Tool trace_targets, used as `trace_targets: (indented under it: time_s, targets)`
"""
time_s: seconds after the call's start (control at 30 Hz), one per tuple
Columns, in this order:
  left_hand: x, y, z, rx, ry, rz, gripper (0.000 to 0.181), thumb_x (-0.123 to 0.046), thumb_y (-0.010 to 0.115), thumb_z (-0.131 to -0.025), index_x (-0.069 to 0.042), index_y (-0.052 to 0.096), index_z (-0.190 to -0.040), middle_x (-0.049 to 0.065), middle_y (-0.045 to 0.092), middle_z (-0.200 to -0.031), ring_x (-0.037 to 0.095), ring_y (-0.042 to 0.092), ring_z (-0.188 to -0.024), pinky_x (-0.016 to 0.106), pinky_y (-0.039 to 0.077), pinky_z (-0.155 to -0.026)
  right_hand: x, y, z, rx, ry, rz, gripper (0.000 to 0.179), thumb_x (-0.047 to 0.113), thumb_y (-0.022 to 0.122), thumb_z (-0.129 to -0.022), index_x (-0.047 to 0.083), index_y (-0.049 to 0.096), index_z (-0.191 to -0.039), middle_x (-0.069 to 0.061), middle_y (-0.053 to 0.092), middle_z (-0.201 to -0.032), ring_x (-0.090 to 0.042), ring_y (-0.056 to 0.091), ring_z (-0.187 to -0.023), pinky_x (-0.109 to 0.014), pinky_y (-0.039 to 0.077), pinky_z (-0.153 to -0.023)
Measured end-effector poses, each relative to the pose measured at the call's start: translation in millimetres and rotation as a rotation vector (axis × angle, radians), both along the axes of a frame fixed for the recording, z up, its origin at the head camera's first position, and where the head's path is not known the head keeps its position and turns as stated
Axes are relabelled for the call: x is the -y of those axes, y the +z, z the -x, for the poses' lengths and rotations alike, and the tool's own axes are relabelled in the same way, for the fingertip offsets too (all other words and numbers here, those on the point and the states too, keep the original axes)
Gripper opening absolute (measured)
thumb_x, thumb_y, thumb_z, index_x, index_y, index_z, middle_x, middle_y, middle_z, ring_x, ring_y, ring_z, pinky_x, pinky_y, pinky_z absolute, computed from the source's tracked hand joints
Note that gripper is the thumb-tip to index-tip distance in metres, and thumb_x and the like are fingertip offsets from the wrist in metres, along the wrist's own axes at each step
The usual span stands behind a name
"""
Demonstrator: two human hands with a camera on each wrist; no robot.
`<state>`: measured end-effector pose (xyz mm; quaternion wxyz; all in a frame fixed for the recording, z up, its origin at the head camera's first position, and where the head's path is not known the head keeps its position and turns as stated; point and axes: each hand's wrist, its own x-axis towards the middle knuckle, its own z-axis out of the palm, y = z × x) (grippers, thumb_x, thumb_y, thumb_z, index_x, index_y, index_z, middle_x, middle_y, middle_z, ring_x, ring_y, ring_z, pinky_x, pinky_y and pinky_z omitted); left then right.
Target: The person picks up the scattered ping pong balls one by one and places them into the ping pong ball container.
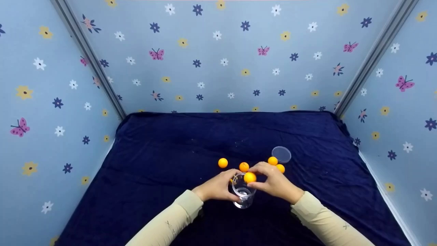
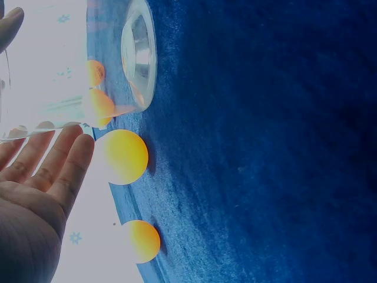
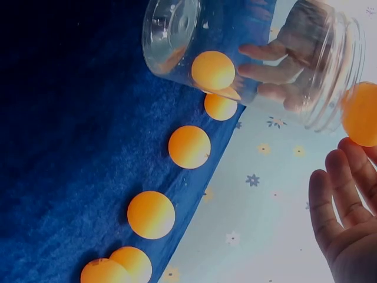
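My left hand (image 1: pixel 218 186) grips a clear plastic jar (image 1: pixel 245 199) from its left side, with thumb and fingers around the wall. Through the clear wall in the right wrist view, the fingers of that hand show behind the jar (image 3: pixel 259 35). My right hand (image 1: pixel 276 182) pinches an orange ping-pong ball (image 1: pixel 250 177) right at the jar's open mouth. In the right wrist view this ball (image 3: pixel 362 115) sits beside the threaded rim, above the fingertips. No ball shows inside the jar in the head view; balls seen through its wall appear to lie behind it.
Loose orange balls lie beyond the hands, one at the left (image 1: pixel 223 163), one in the middle (image 1: pixel 244 166) and two near the right hand (image 1: pixel 272 161). A clear round lid (image 1: pixel 281 154) lies behind those. Dark blue cloth (image 1: pixel 164 147) covers the table; patterned walls (image 1: pixel 211 54) enclose it.
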<state>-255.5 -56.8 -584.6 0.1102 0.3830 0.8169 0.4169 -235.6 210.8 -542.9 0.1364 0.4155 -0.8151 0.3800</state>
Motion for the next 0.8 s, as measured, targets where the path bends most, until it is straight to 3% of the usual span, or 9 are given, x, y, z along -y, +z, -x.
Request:
trace_targets:
  time_s: [0.2, 0.53, 0.8]
  targets:
    - [-0.2, 1.0, -1.0, -0.008, 0.01, 0.004, 0.084, -0.031, 0.101, -0.075, -0.011, 0.06, -0.145, 0.004, 0.069, -0.14, 0.031, 0.068, -0.128, 0.034, 0.052, -0.116, 2.2, -4.5, -0.5, -0.014, 0.004, 0.008, 0.04, 0.015, 0.095, -0.083, 0.004, 0.077, -0.117, -0.004, 0.077, -0.103, -0.017, 0.069, -0.091, -0.029, 0.06, -0.084]
    - [-0.6, 1.6, -0.8, -0.025, 0.01, 0.017, 0.084, -0.031, 0.101, -0.074, -0.01, 0.06, -0.144, 0.004, 0.069, -0.14, 0.031, 0.068, -0.128, 0.033, 0.052, -0.115, 6.5, -5.3, -5.8, 0.078, 0.002, -0.018, 0.035, 0.014, 0.095, -0.084, 0.005, 0.074, -0.111, -0.006, 0.078, -0.104, -0.021, 0.074, -0.093, -0.038, 0.065, -0.085]
    - [-0.5, 1.4, -0.3, -0.047, 0.007, 0.033, 0.085, -0.033, 0.101, -0.074, -0.01, 0.06, -0.144, 0.007, 0.07, -0.14, 0.023, 0.068, -0.126, 0.033, 0.052, -0.115, 7.6, -6.3, -7.3, 0.037, -0.004, -0.06, 0.034, 0.015, 0.096, -0.082, 0.006, 0.076, -0.108, -0.005, 0.08, -0.106, -0.023, 0.072, -0.093, -0.036, 0.063, -0.084]
